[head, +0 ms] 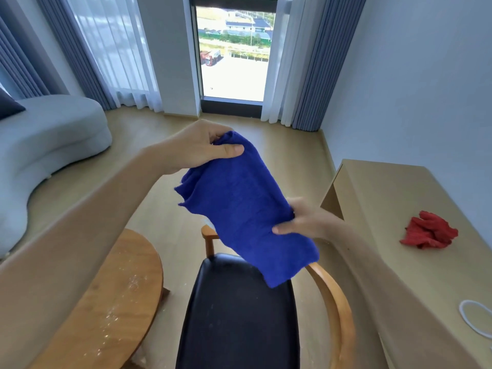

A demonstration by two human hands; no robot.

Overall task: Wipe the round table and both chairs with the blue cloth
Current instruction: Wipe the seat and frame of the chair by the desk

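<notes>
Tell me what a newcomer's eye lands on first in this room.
First, the blue cloth, held in mid-air at the centre, the left hand gripping its top and the right hand its lower edge. Below it stands a chair with a dark seat beside the round table. A crumpled red cloth lies on the desk at right.

Open floor (170, 209) lies between round table (114, 302), chair (237, 315) and desk (399, 198).

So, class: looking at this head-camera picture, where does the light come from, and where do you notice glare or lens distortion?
Head view: daylight enters through the window, whose lower pane is blown out white; bright specks glint on the round table; the wide lens bends the curtains and stretches the left forearm; the blue cloth is sharp.
</notes>
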